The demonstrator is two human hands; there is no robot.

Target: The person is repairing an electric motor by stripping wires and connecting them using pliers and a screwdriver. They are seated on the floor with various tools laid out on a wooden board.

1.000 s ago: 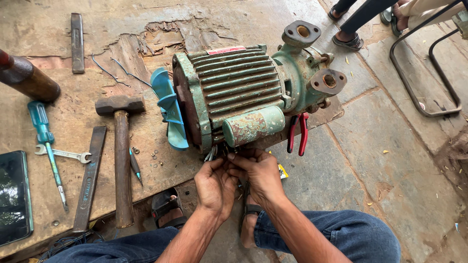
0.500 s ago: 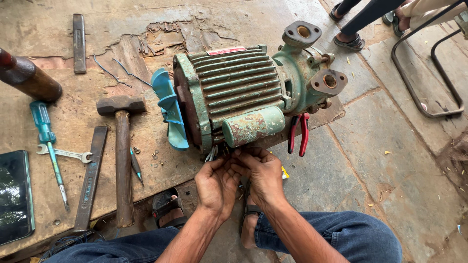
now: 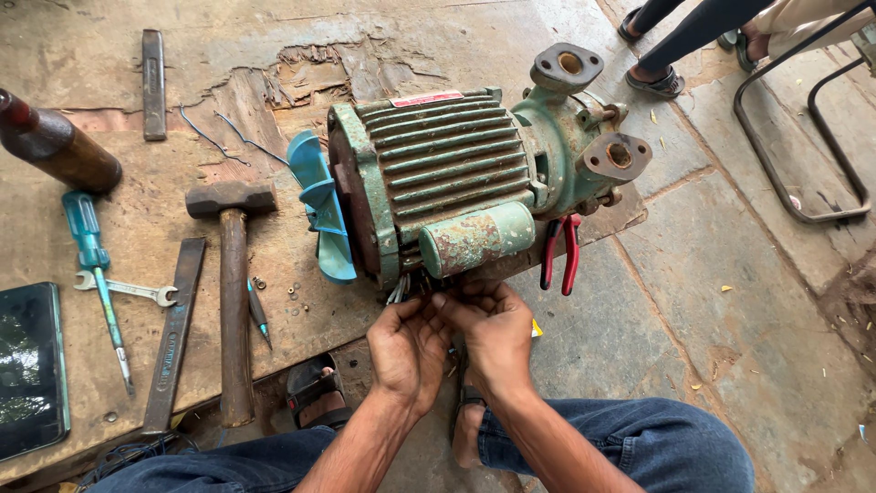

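A green, rusty electric motor pump (image 3: 456,173) with cooling fins lies on its side on a worn board, its blue plastic fan (image 3: 321,215) at the left end. A corroded cylinder (image 3: 476,239) is mounted along its near side. Thin wires (image 3: 399,290) come out of the motor just below that cylinder. My left hand (image 3: 408,351) and my right hand (image 3: 493,333) are pressed together right under the motor, fingers closed around those wires. What the fingertips do to the wires is hidden.
Red-handled pliers (image 3: 561,251) lean by the pump. On the board at left lie a hammer (image 3: 233,301), flat bar (image 3: 173,333), teal screwdriver (image 3: 91,265), spanner (image 3: 128,290), chisel (image 3: 153,82), dark phone (image 3: 29,365) and brown bottle (image 3: 55,146). Another person's legs (image 3: 693,36) and a metal frame (image 3: 803,128) are top right.
Both hands stay at the wires under the motor; the fingers shift only slightly. Nothing else has moved.
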